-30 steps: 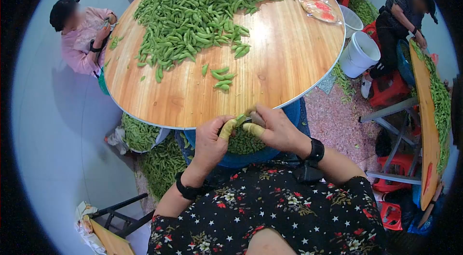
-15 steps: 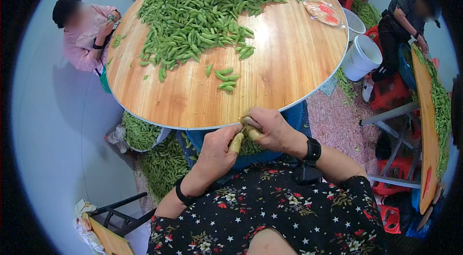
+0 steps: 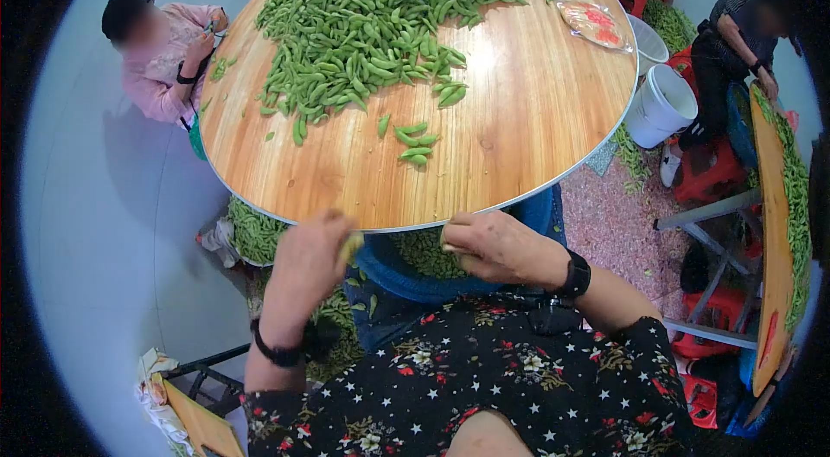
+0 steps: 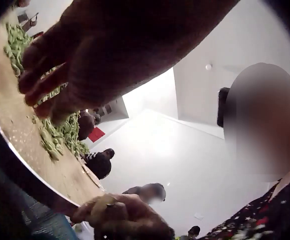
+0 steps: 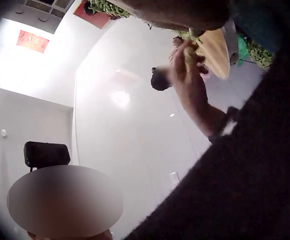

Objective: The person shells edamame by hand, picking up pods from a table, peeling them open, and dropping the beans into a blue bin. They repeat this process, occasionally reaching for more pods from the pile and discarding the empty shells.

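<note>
My left hand [image 3: 309, 262], blurred, is over the table's near edge, left of the blue basin [image 3: 389, 277]. In the left wrist view, the left hand [image 4: 70, 65] has its fingers spread and nothing visible in them. My right hand [image 3: 506, 248] hovers over the basin's right part with curled fingers; the left wrist view shows the right hand [image 4: 127, 217] with the thumb against the fingers, and I cannot make out anything held. Shelled green beans [image 3: 428, 251] lie in the basin. A large heap of green pods [image 3: 372, 25] covers the table's far part, with several loose pods [image 3: 415, 141] nearer me.
The round wooden table [image 3: 519, 141] spans the front. Beyond its right edge stand white buckets [image 3: 661, 107]. A person in pink [image 3: 164, 59] sits at left, another person [image 3: 735, 42] at right by a second table [image 3: 768, 284]. A bagged item [image 3: 595, 25] lies on the table.
My left hand has moved away from the right hand, to the left. The green pod between both hands a second ago is out of sight. The right hand stays over the basin.
</note>
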`<state>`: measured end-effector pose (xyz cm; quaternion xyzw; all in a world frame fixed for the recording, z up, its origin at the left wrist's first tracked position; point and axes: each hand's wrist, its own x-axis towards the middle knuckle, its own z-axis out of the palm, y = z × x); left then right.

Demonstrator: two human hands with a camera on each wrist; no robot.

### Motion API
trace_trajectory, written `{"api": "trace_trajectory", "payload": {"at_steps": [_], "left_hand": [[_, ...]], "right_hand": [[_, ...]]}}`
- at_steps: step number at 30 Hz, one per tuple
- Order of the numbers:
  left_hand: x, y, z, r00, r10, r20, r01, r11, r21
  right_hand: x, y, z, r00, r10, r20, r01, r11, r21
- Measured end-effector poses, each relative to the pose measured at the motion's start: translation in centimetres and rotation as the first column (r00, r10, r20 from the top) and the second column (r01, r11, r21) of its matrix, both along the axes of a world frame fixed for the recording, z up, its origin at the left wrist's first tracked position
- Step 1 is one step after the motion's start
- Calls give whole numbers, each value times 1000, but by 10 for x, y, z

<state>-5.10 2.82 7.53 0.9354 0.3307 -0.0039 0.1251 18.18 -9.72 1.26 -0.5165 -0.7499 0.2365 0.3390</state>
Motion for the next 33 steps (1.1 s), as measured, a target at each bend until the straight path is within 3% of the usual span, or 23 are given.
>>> {"api": "trace_trajectory", "payload": {"at_steps": [2,3,5,6,8,9,10,11,12,14,15,16,17,18,20,22,24,29,33], "left_hand": [[24,31,-10,981,-96,170,57,975,216],[42,47,-16,966,-139,217,80,962,261],[74,79,-30,943,-197,268,107,943,314],[85,92,-39,912,-293,288,192,923,333],[95,103,-43,868,-386,313,269,895,357],[95,108,-42,900,-359,248,291,917,272],[94,110,-41,925,-336,175,305,935,183],[92,109,-43,926,-337,173,307,935,180],[88,104,-42,940,-270,209,238,957,165],[79,87,-35,950,-202,238,169,974,151],[75,72,-29,933,-147,329,163,986,-21],[72,57,-29,911,-76,406,167,966,-196],[68,44,-35,835,-159,527,255,960,-114],[65,33,-40,837,-160,523,259,958,-121],[61,13,-45,795,-24,607,290,893,-344],[61,2,-42,785,29,619,258,893,-369],[61,0,-41,778,-124,616,262,955,-139],[60,-1,-38,838,-176,516,248,966,-73],[59,-6,-38,868,-179,462,216,976,-27]], "right_hand": [[2,-2,5,997,63,42,-60,997,-57],[1,-1,7,997,60,53,-57,997,-52],[-1,1,12,998,-46,48,56,968,-245],[-1,-1,12,997,-51,56,63,968,-242],[2,-3,8,971,-173,-163,132,963,-234],[5,-3,2,971,-175,-160,135,963,-232],[8,-2,-6,967,-172,-187,156,983,-100],[9,-3,-12,962,-165,-215,176,984,30],[8,-4,-10,961,-166,-221,176,984,27],[8,-2,3,954,-176,-242,146,979,-140],[6,0,12,951,-181,-250,149,979,-142],[3,2,21,899,-268,-346,152,932,-328],[1,3,24,832,-367,-416,126,855,-503],[0,5,19,828,-373,-418,126,852,-508],[-1,10,6,865,-285,-414,97,903,-419],[-3,10,7,893,-250,-374,124,936,-329],[-5,8,5,919,-218,-328,144,961,-234],[-3,6,-6,964,-204,-173,188,977,-102],[-2,1,7,976,-199,-93,183,971,-153]]}}
